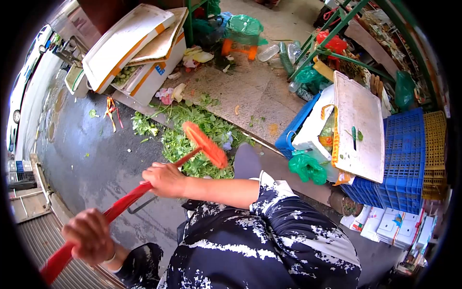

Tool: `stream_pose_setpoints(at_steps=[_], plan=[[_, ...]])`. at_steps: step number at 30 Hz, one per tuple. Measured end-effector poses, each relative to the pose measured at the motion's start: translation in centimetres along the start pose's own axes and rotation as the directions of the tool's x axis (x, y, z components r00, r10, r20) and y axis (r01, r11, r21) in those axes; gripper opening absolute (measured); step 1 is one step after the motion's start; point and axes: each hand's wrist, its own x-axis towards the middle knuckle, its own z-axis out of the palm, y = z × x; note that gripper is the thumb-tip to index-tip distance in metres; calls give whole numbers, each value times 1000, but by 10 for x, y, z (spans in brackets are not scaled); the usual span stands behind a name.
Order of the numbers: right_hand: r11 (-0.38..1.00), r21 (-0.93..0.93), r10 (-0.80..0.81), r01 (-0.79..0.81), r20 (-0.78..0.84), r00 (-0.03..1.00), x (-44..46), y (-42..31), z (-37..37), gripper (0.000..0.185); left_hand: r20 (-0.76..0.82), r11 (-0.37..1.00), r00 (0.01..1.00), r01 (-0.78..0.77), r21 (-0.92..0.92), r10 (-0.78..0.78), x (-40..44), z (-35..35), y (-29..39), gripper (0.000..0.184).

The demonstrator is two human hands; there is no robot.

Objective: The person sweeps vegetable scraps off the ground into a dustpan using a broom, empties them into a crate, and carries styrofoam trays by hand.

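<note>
A red-handled broom [128, 201] runs from the lower left up to its orange-red brush head [206, 144], which is over a heap of leafy greens [185, 127]. My right hand [164, 179] is wrapped round the handle near its middle. Lower down, toward the left edge, my left hand [90, 237] is closed round the same handle, with a band on the wrist. The greens lie partly on the dark wet ground and partly against the paved step. One shoe [247, 161] shows just right of the greens.
White foam boxes [156, 72] with tilted lids stand at the upper left. On the right are an upright foam lid [358, 127], blue crates [404, 154] and a green bag [307, 168]. Plastic bottles [268, 53] and an orange stool [239, 48] stand farther back, beside green metal posts.
</note>
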Motion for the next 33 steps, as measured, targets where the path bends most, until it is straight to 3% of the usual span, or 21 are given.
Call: stream_pose_setpoints(at_steps=[1, 3, 4, 6, 7, 8, 9, 10, 12, 13, 16, 17, 18, 20, 22, 24, 30, 33], plan=[[998, -53, -28, 26, -42, 999, 8, 0, -8, 16, 16, 1000, 1000, -7, 19, 7, 4, -2, 9, 33], [992, -122, -23, 17, -53, 998, 29, 18, -37, 17, -179, 997, 982, -72, -27, 66, 14, 7, 22, 34], [984, -176, -17, 6, -57, 998, 39, 31, -52, 17, -100, 959, 995, -3, -284, -27, 20, -3, 33, 29], [950, -306, 30, -67, -125, 992, 51, 79, -75, 20, -273, 968, 955, -171, -185, 117, 26, 6, 39, 30], [956, -287, -20, -63, -279, 960, 55, 97, -83, 24, -185, 954, 976, -160, -255, 115, 31, 1, 45, 30], [955, -288, -14, -69, -278, 960, 61, 99, -94, 24, -100, 936, 988, -142, -321, 115, 38, -2, 45, 30], [961, -272, -44, -38, -291, 956, 70, 94, -106, 25, -201, 967, 962, -213, -139, 183, 43, 12, 37, 28], [969, -246, -65, -14, -310, 949, 76, 96, -115, 27, -199, 971, 965, -198, -131, 170, 58, 34, 20, 28], [956, -294, -97, -7, -336, 937, 93, 129, -141, 26, 157, 852, 919, -257, -456, 361, 93, 74, -20, 31], [963, -270, -85, 10, -267, 960, 100, 145, -159, 25, 45, 937, 975, -194, -291, 216, 92, 67, -17, 27], [959, -282, 14, -39, -90, 996, 122, 202, -207, 18, 123, 965, 969, -191, -181, 215, 132, 105, -51, 27], [959, -275, 55, -69, -58, 997, 128, 228, -219, 14, 82, 967, 975, -189, -170, 205, 136, 115, -65, 28], [950, -309, 15, -36, -70, 997, 132, 249, -235, 15, 40, 970, 980, -186, -159, 195, 140, 125, -78, 30], [938, -347, -20, -23, -119, 993, 136, 291, -264, 18, -137, 994, 986, -93, 60, 100, 150, 171, -114, 31], [932, -360, -36, -30, -176, 984, 137, 321, -285, 21, 107, 999, 994, -7, 53, 1, 161, 179, -136, 28], [933, -359, -64, -4, -178, 982, 136, 343, -301, 21, 192, 990, 977, 72, 122, -94, 175, 193, -149, 20], [918, -390, -30, -68, -240, 970, 141, 399, -332, 22, 237, 957, 945, 171, 233, -226, 210, 230, -191, 22], [930, -332, 53, -157, -303, 952, 141, 402, -332, 22, 341, 990, 930, 122, 65, -137, 233, 232, -199, 25]])
